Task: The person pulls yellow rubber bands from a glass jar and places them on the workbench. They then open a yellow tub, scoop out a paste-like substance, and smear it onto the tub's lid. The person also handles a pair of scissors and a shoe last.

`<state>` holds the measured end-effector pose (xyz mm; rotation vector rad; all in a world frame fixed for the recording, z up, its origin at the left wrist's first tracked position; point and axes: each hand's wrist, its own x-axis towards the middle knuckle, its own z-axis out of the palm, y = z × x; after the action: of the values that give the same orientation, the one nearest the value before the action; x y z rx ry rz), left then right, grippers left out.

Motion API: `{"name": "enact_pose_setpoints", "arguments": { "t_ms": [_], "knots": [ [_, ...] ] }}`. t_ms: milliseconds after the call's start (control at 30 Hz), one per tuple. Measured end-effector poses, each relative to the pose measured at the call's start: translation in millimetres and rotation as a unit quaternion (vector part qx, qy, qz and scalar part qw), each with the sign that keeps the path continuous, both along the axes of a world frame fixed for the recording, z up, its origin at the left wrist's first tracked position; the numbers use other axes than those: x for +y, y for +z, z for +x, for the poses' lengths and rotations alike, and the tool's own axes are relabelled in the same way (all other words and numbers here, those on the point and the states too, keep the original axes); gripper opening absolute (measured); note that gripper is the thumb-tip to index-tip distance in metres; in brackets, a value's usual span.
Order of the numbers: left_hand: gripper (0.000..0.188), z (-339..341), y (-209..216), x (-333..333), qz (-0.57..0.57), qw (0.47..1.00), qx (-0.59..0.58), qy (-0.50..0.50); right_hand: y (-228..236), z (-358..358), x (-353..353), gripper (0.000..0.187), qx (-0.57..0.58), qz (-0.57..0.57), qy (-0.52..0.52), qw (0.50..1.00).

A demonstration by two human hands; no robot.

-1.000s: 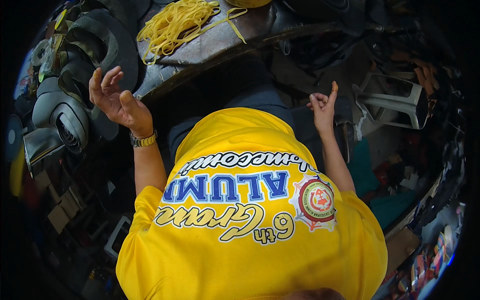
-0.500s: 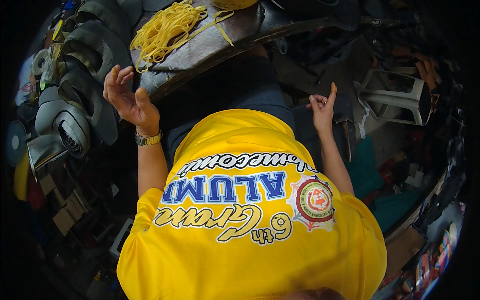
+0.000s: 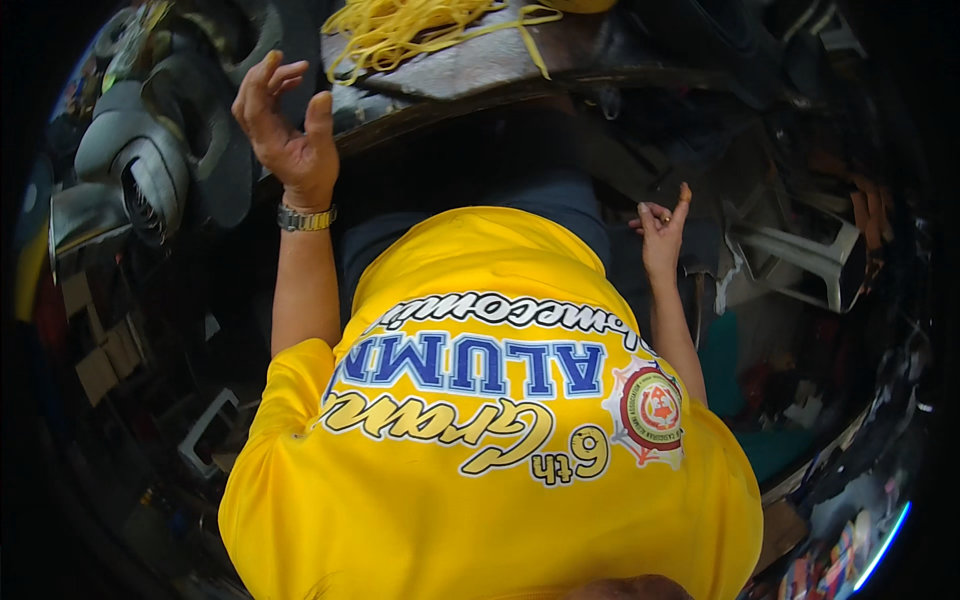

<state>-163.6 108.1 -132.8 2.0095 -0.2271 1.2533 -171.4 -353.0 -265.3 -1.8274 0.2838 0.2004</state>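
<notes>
My left hand (image 3: 290, 130) is raised palm up beside the near left edge of a dark worktable (image 3: 480, 62). Its fingers are apart and hold nothing. A tangled heap of flat yellow strips (image 3: 400, 38) lies on the tabletop, just beyond that hand. One strip trails off the heap toward the table's near edge. Lower and to the right, my right hand (image 3: 663, 238) hangs in the air beside my lap. Its index finger is stretched out and the other fingers are partly curled, with nothing visible in them.
Dark grey curved pads (image 3: 205, 130) are piled left of the table. A yellow round object (image 3: 580, 4) is cut off at the top edge. On the right, a pale plastic stool (image 3: 800, 255) lies tipped over. Brown cardboard pieces (image 3: 110, 350) sit at lower left.
The view has shifted, so the table and strips sit higher and further right. My left hand appears higher, my right hand slightly lower and further right. Both keep about the same finger pose.
</notes>
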Motion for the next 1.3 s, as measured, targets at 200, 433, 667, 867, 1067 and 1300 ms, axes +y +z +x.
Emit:
{"name": "enact_pose_setpoints", "arguments": {
  "t_ms": [200,433,667,867,1067,1300],
  "knots": [
    [0.065,-19,20,-17,-0.025,0.997,0.073,0.005,53,20,24,0.077,-0.185,0.000,0.065,0.981],
    [0.088,-38,44,-59,-0.166,0.939,0.224,-0.200,147,63,104,0.080,-0.172,0.215,0.257,0.927],
    [0.109,-52,49,-71,-0.353,0.788,0.349,-0.365,181,57,193,0.095,0.158,0.627,0.338,0.683],
    [0.107,-46,60,-85,-0.462,0.684,0.395,-0.404,182,48,220,0.098,0.087,0.478,0.425,0.764],
    [0.084,-41,62,-96,-0.369,0.756,0.383,-0.382,185,61,215,0.097,-0.119,0.178,0.480,0.851],
    [0.079,-22,75,-99,-0.252,0.828,0.323,-0.383,211,82,200,0.088,-0.100,0.168,0.471,0.860]
  ]
}}
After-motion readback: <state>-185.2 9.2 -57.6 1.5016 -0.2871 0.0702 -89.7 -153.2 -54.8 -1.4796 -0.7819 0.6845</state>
